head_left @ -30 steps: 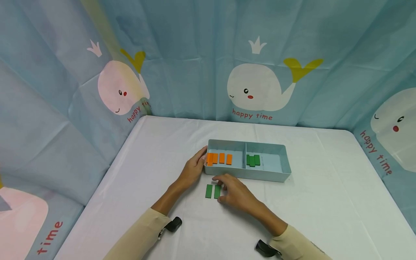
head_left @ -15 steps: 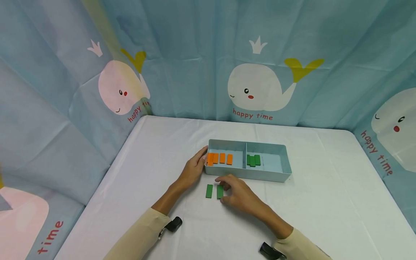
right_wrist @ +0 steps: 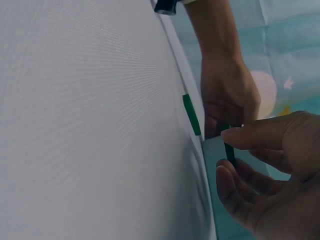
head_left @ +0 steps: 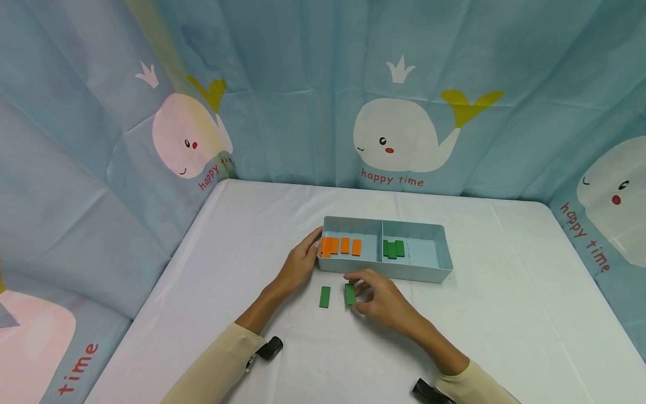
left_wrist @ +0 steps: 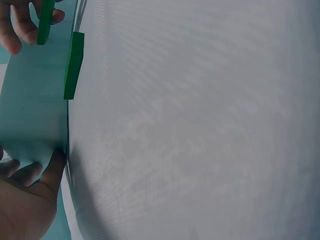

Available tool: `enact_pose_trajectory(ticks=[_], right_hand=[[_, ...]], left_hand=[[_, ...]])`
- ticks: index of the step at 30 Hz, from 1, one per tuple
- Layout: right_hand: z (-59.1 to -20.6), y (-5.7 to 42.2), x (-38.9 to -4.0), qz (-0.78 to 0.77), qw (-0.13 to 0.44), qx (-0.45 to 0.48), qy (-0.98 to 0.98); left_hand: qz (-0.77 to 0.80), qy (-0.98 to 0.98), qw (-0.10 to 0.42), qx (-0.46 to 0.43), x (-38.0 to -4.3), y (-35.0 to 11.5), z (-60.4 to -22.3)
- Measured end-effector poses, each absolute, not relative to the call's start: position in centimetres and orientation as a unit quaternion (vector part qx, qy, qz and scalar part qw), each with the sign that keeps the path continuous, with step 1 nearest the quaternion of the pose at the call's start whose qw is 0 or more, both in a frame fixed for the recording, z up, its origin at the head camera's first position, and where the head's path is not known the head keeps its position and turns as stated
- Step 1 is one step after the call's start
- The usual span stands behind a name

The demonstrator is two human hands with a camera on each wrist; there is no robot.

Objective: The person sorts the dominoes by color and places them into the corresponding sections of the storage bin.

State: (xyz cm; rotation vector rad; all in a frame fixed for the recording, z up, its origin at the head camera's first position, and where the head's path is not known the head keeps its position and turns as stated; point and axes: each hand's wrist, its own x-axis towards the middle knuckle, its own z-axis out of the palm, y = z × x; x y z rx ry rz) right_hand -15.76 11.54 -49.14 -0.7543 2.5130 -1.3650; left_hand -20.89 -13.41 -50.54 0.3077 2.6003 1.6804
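Observation:
My right hand (head_left: 381,303) pinches a small green rectangular tile (head_left: 349,294) between thumb and fingers, just in front of the box; the right wrist view shows the held tile (right_wrist: 229,152) edge-on. Another green tile (head_left: 325,297) lies on the white cloth to its left. My left hand (head_left: 295,269) rests against the left end of a long pale-blue box (head_left: 383,271), its fingertips touching the end wall in the left wrist view. Several orange tiles (head_left: 345,246) lie in the box's left compartment. Several green tiles (head_left: 392,250) lie beside the divider in the right one.
A white cloth (head_left: 504,292) covers the table. Blue curtains (head_left: 298,140) printed with whales hang behind and at both sides. A black strap device (head_left: 270,348) sits at the left cuff, and a similar one (head_left: 429,391) at the right cuff.
The right hand has drawn the green tile rightward, away from the other loose one, and now holds it tilted in its fingertips. The left hand and the box have stayed put.

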Motion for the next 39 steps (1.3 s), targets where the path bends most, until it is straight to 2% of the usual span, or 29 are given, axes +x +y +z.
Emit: enact_pose_trajectory(ticks=[15, 39], right_hand=[[-47.0, 14.2, -15.4, -0.475, 0.055, -0.243, 0.844], [-44.7, 18.7, -17.0, -0.488, -0.018, -0.223, 0.844]], left_hand=[[0.550, 0.828, 0.010, 0.108, -21.0, -13.5, -50.7], [0.551, 0.827, 0.013, 0.108, -20.9, -13.4, -50.6]])
